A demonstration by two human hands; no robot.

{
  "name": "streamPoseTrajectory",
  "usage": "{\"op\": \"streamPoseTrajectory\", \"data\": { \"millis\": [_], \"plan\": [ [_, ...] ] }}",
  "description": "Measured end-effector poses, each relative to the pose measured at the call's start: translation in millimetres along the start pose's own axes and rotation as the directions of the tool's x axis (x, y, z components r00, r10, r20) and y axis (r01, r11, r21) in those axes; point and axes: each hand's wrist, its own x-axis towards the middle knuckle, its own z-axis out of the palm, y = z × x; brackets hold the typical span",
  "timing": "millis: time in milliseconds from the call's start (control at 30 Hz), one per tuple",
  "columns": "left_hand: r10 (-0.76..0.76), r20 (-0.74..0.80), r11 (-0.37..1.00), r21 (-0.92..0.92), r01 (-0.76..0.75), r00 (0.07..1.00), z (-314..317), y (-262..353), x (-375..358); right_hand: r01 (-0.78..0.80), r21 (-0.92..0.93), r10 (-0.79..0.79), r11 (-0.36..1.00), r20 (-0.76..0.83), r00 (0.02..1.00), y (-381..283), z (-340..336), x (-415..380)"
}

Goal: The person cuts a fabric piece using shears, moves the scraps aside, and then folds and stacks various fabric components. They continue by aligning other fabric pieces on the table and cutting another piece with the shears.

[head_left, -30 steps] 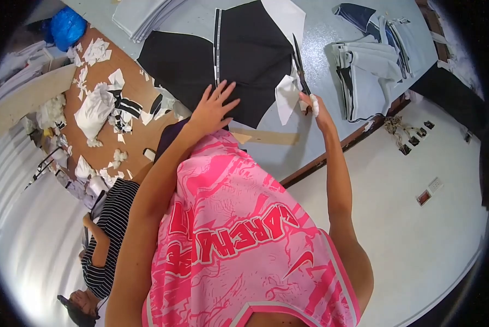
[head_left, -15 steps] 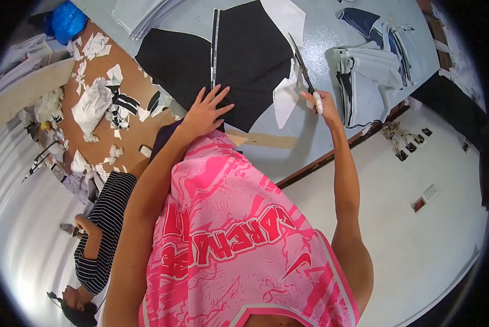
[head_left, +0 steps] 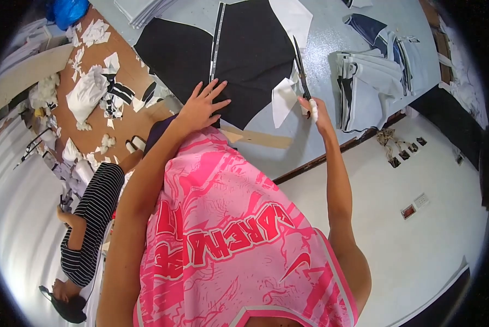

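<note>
While the left hand point(head_left: 203, 106) lies flat with fingers spread wide on the black fabric point(head_left: 255, 54), the right hand point(head_left: 322, 115) is curled around the white-wrapped handles of the scissors point(head_left: 302, 73). Taking that fabric's middle as the clock's centre, the left palm sits at seven o'clock and the right fist at four. The blades point toward twelve beside the three-o'clock edge; whether they touch cloth, I cannot tell. A white piece point(head_left: 284, 101) hangs near them at four o'clock, and a printed strip point(head_left: 217, 41) runs up toward twelve. If the left palm pressed too lightly, the fabric could slide or crease; if the blades strayed inward, they could nick the black edge. That white piece could also snag between them. Farther out, at three o'clock, folded pale garments point(head_left: 367, 82) rest on the table point(head_left: 323, 38); a striped-sleeved co-worker point(head_left: 94, 210) is between seven and eight.
</note>
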Motion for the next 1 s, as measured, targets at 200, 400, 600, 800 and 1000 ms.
{"op": "streamPoseTrajectory", "data": {
  "millis": [200,400,600,800,1000],
  "plan": [
    [-0.018,0.03,0.999,-0.026,0.019,0.999,0.1,1.7,-3.4,0.096,0.166,-0.091,0.981,-0.041,0.995,-0.6,8.3,1.1],
    [-0.022,0.013,0.999,-0.025,0.022,1.0,2.6,1.1,-2.9,-0.012,0.068,0.015,0.998,-0.042,0.999,7.5,-8.4,4.5],
    [-0.033,0.01,0.999,-0.035,0.033,0.999,1.3,1.6,-4.3,0.009,-0.163,0.018,0.987,0.167,0.986,15.7,-36.7,20.5],
    [-0.05,-0.013,0.998,-0.031,0.05,0.999,0.3,3.1,-6.2,0.134,-0.044,-0.124,0.99,0.18,0.976,-10.7,-29.0,32.0],
    [-0.054,-0.005,0.997,-0.055,0.054,0.999,-0.8,0.2,-8.8,0.066,-0.206,-0.029,0.976,0.175,0.984,-4.9,-36.0,43.9]
  ]
}}
